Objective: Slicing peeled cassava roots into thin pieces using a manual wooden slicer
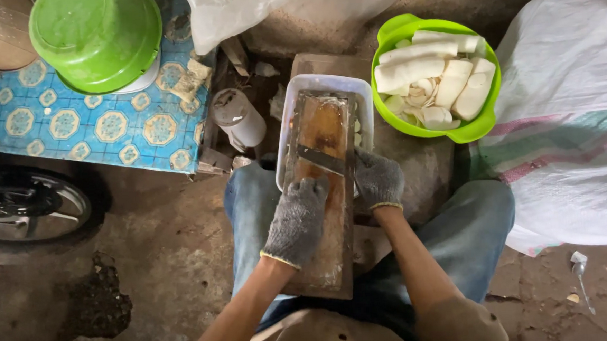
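Lighting: dim, soft daylight, strongest at the top right, where the white sack [568,60] and green bowl [393,31] show bright. Shadows: deep over the floor [149,268] at lower left. Glare: none. Focus: sharp at centre; slight wide-angle stretch at edges.

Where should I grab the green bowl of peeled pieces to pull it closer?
Take the green bowl by the bare rim on its near-left side, coming from the left next to the white tub. The rim there is wide, flared and free of the peeled pieces, and it lies closest to the right hand. The sack crowds the far right side.
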